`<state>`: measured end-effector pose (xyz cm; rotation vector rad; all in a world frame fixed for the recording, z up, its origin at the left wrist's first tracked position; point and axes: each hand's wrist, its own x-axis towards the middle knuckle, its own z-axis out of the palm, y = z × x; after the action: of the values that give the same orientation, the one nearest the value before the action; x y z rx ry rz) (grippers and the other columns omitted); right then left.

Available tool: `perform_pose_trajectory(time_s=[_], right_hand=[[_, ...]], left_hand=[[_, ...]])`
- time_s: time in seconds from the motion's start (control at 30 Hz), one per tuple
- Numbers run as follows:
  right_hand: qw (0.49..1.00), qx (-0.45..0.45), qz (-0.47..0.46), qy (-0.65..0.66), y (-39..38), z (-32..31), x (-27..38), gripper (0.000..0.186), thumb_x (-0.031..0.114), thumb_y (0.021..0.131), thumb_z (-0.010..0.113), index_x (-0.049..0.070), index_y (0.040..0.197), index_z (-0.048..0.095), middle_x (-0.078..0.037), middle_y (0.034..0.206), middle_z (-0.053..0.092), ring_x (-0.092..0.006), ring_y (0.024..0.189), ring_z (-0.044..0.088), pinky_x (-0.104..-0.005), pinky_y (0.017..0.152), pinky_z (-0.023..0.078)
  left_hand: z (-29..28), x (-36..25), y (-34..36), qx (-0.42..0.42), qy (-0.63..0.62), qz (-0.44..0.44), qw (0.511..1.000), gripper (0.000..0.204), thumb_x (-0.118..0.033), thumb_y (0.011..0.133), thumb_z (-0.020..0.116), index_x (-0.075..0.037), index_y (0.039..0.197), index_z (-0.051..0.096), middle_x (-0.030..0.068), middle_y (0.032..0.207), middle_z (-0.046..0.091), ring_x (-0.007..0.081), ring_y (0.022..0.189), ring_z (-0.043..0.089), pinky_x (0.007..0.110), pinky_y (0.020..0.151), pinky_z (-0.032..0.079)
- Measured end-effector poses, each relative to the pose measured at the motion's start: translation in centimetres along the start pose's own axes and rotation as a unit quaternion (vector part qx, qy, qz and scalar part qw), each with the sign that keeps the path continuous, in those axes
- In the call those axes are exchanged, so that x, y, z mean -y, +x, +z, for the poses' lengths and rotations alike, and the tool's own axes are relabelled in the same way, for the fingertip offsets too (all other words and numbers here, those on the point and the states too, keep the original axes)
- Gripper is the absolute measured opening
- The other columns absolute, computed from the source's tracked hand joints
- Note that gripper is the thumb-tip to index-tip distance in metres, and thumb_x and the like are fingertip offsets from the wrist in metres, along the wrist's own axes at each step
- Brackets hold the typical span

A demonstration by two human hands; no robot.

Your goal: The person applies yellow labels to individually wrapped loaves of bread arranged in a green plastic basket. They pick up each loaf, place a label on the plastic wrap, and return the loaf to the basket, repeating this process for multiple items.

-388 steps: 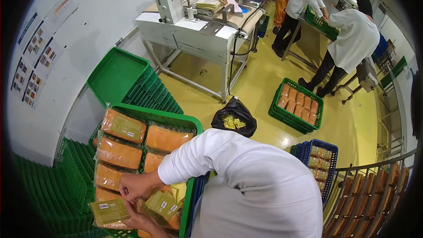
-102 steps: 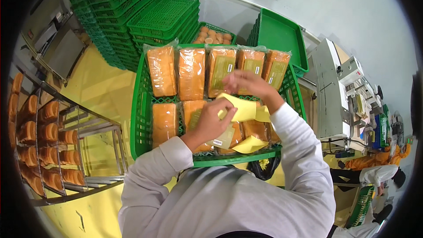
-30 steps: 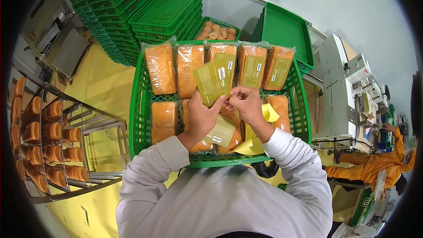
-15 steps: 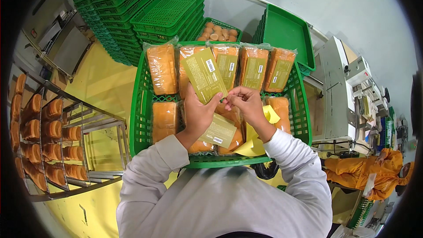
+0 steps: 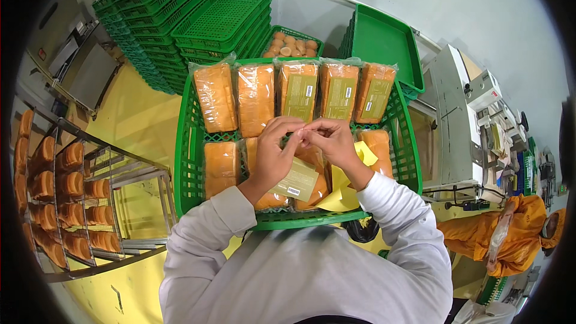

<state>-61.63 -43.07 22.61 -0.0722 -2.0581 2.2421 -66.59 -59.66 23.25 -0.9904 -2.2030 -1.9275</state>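
Observation:
Over the middle of a green crate (image 5: 192,168), my left hand (image 5: 271,155) and my right hand (image 5: 336,145) meet with fingertips pinched together. What they pinch is too small or too hidden to make out. Bagged bread loaves fill two rows in the crate. In the far row, the left bagged loaf (image 5: 215,97) and the one beside it (image 5: 256,99) show no label; the three to the right carry olive labels (image 5: 299,97). Below my hands, another olive label (image 5: 300,181) lies on the near loaves. Crumpled yellow paper (image 5: 341,195) rests by my right wrist.
Stacked green crates (image 5: 222,18) stand at the far left, with a crate of buns (image 5: 294,45) beside them. A green tray (image 5: 387,48) leans at the far right. A bread rack (image 5: 90,189) stands left; a person in orange (image 5: 489,234) is at right.
The olive label that my left hand held up flat is no longer visible, uncovering the loaf behind it. Both hands have come together at the fingertips. The person in orange has shifted slightly.

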Motion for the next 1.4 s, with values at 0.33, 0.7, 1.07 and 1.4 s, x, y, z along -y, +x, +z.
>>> perform_pose_trajectory(time_s=[0.33,0.7,1.07,1.4], right_hand=[[0.972,-0.114,-0.194,0.068,0.3,-7.4,6.3,0.009,-0.002,0.076,0.047,0.004,0.070,0.050,-0.009,0.083,0.067,-0.0120,0.066,0.055,-0.0249,0.063,0.045],[0.997,0.013,0.047,0.062,1.5,-5.5,7.7,0.034,0.031,0.102,0.050,0.002,0.109,0.066,-0.007,0.093,0.070,-0.0159,0.080,0.066,-0.0278,0.074,0.053],[0.982,-0.008,-0.140,-0.128,12.5,-1.9,9.7,0.027,-0.006,0.084,0.065,-0.001,0.109,0.060,-0.005,0.094,0.066,-0.0124,0.085,0.062,-0.0260,0.077,0.050],[0.959,0.106,-0.096,-0.245,17.7,3.3,0.5,0.025,-0.012,0.080,0.061,0.005,0.097,0.056,-0.002,0.089,0.058,-0.0111,0.084,0.060,-0.0260,0.074,0.049]], left_hand=[[-7.1,4.0,3.7,-0.343,-0.250,-0.233,0.875,0.010,-0.011,0.100,0.053,-0.001,0.103,0.051,0.0072,0.092,0.057,0.0146,0.070,0.061,0.025,0.061,0.048],[-2.9,-0.5,1.5,-0.134,0.128,0.197,0.963,0.007,-0.002,0.091,0.061,-0.001,0.097,0.059,0.0156,0.118,0.062,0.0297,0.097,0.065,0.039,0.083,0.051],[-1.4,-1.7,-1.4,0.224,0.303,0.093,0.922,0.025,-0.019,0.087,0.064,-0.002,0.105,0.061,0.0150,0.108,0.063,0.0307,0.081,0.067,0.040,0.066,0.053],[-0.3,0.7,-3.6,0.395,0.261,0.133,0.871,0.044,-0.023,0.085,0.066,-0.001,0.121,0.057,0.0167,0.116,0.062,0.0334,0.112,0.060,0.044,0.092,0.048]])
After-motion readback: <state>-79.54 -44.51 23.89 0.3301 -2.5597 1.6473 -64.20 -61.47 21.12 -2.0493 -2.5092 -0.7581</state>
